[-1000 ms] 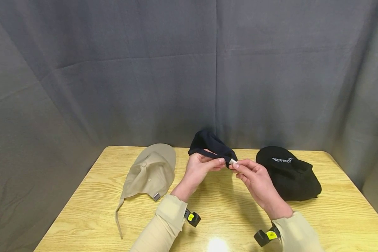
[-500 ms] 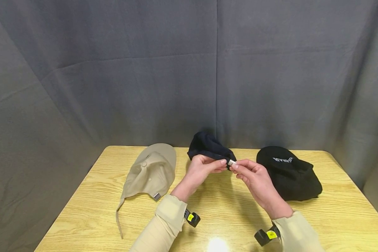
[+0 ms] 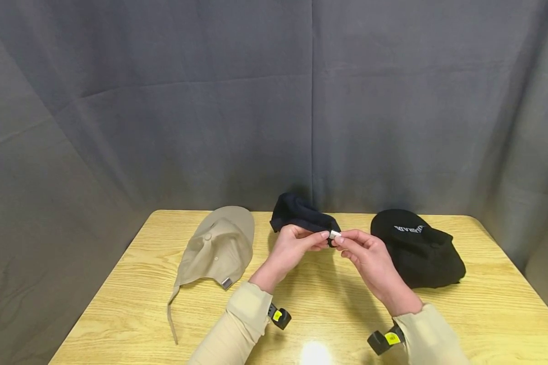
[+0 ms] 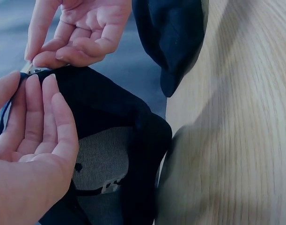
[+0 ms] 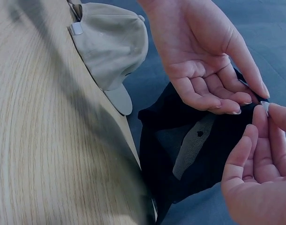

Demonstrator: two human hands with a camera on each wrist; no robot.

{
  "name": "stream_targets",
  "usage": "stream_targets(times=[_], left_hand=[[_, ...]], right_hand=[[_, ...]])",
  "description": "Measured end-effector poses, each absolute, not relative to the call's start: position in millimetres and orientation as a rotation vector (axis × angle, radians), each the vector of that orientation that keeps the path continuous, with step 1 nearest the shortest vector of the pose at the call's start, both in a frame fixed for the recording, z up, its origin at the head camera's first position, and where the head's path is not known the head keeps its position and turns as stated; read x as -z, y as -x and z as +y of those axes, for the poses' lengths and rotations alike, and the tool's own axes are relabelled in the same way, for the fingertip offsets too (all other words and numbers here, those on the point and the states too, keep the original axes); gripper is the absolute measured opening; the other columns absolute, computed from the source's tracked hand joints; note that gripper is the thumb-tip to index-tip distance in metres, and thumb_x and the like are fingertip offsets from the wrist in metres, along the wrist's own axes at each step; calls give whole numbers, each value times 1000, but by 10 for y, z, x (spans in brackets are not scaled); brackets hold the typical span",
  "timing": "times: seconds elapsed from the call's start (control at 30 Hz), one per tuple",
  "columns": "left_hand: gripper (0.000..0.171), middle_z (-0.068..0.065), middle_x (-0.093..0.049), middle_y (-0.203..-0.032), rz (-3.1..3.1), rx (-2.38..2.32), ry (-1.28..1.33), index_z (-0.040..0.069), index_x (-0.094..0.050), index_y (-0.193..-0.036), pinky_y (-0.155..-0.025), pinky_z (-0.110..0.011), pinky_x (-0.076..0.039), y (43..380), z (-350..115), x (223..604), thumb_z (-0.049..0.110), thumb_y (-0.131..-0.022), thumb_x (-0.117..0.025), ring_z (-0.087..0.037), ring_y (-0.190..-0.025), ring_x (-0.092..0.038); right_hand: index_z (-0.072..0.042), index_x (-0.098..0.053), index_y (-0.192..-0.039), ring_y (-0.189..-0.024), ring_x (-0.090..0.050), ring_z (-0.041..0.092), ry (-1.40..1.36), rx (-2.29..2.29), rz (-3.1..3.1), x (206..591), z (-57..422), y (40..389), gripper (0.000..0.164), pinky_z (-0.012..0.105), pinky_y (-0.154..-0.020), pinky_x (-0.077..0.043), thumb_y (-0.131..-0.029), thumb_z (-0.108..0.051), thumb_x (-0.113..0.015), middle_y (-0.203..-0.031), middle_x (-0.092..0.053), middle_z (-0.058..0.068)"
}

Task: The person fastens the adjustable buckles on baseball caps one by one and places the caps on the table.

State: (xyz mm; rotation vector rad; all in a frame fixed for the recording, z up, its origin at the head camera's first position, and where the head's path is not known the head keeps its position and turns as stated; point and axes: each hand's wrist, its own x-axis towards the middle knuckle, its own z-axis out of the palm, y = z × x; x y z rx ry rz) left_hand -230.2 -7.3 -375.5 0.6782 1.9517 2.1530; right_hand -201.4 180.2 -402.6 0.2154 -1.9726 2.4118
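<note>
A dark navy cap [image 3: 297, 210] hangs just above the far edge of the table, tilted so that its lining [image 4: 105, 154] shows in the left wrist view. My left hand [image 3: 288, 251] pinches the cap's strap between thumb and fingers. At the strap's end, my right hand [image 3: 370, 258] pinches the small silver buckle [image 3: 334, 234]. The two sets of fingertips almost meet, with the buckle between them. How the strap runs through the buckle is hidden by the fingers.
On the wooden table [image 3: 315, 309], a beige cap [image 3: 216, 248] lies to the left with its strap [image 3: 171, 317] trailing loose. To the right lies a black cap [image 3: 422, 253] with white lettering. A grey curtain [image 3: 265, 101] hangs behind the table.
The navy cap has sunk slightly and its strap now lies lower against my left fingers. Both hands keep nearly the same place at the buckle. The other two caps have not moved.
</note>
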Motion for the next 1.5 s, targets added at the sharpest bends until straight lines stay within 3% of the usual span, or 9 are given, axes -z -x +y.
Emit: stream_targets(times=[0.4,0.63,0.97,1.2,1.5], left_hand=[[21,-22,-67,-88,1865,-2247,-583,-7,-67,-97,-79,-39,-52,2453,-30,4003,13,-87,-68,-35,-83,-65],[23,-12,-69,-83,1924,-2274,-565,-3,-70,-94,-76,-36,-53,2464,-12,4050,19,-84,-72,-32,-82,-66],[16,-18,-68,-84,1949,-2281,-590,-8,-69,-92,-76,-40,-52,2305,-16,3850,7,-86,-68,-42,-84,-63],[18,-17,-67,-82,1953,-2262,-566,-7,-69,-92,-75,-36,-53,2264,-25,3819,10,-86,-68,-26,-75,-65],[18,-15,-67,-85,1929,-2251,-543,-6,-69,-94,-76,-36,-52,2262,-15,3806,11,-89,-66,-22,-74,-64]], right_hand=[[8,-60,-107,-89,-59,21,-196,-2389,-1993,4020,1799,2012,36,28,-78,-49,-86,-20,-69,-96,-67,10],[8,-61,-106,-87,-58,20,-223,-2400,-1979,4031,1789,2014,33,28,-77,-49,-87,-18,-68,-95,-67,10],[8,-61,-105,-86,-57,22,-220,-2430,-1941,4047,1770,2025,32,26,-76,-49,-87,-18,-68,-94,-66,10],[5,-63,-104,-89,-57,22,-242,-2423,-1911,4063,1737,2024,26,27,-79,-48,-88,-15,-66,-96,-67,9],[7,-61,-105,-92,-58,25,-168,-2437,-1868,4070,1697,2037,30,26,-77,-50,-87,-16,-68,-97,-67,12]])
